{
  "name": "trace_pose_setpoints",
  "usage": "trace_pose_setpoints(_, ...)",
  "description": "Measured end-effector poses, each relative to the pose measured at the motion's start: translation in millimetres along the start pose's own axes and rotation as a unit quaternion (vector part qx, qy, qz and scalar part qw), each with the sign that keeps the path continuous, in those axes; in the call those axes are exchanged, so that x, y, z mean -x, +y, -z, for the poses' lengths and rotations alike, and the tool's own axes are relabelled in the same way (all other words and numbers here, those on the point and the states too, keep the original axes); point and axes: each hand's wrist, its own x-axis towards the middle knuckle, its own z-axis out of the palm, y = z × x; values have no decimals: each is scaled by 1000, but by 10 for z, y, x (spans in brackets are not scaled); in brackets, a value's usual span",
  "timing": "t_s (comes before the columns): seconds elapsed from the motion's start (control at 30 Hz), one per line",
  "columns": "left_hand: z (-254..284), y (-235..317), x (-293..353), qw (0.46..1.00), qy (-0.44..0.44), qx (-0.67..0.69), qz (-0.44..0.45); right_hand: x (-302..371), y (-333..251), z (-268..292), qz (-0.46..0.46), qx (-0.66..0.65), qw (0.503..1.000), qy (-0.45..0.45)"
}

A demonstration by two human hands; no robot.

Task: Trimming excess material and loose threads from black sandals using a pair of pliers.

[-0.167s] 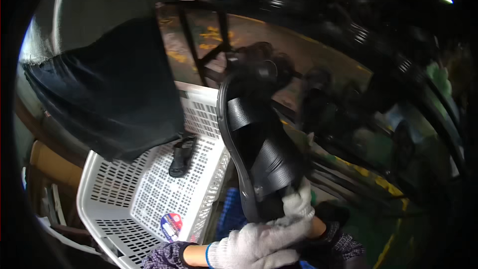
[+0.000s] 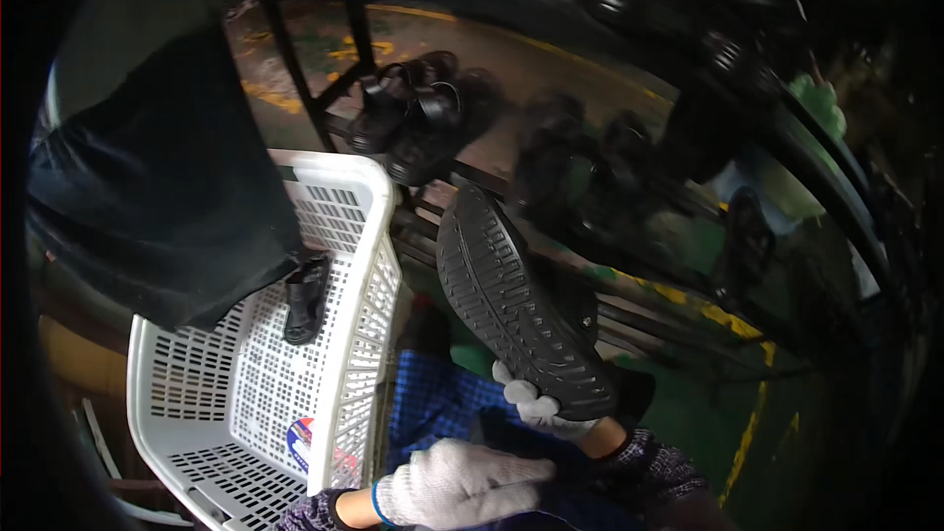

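A black sandal (image 2: 511,305) is held up in my right hand (image 2: 541,405), its ridged sole facing me and its toe pointing up and left. White-gloved fingers wrap round its lower end; the thumb side is hidden behind the sole. Below and to the left, my left hand (image 2: 462,484), in a white glove with a blue cuff edge, is apart from the sandal with its fingers stretched out to the right. Another black sandal (image 2: 306,301) lies in the white plastic basket (image 2: 366,354) left of my hands, partly under a dark cloth.
The dark cloth (image 2: 147,187) hangs over the basket's left side. Beyond it, a dark metal rack (image 2: 295,49) carries several black sandals (image 2: 418,108). A round sticker (image 2: 300,442) is on the basket's inside. Yellow lines (image 2: 752,433) mark the green floor at right.
The sandal has turned from its strap side to its sole. My left hand has come away from it, down and left. The whole view has shifted.
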Motion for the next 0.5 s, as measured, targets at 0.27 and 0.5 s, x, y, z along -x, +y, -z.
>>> trace_pose_setpoints(0.27,-232,-398,-137,967,200,-97,123,447,290,-8,158,-58,957,237)
trace_pose_setpoints(0.5,-199,-522,-210,948,267,-76,157,566,252,205,140,-82,974,157)
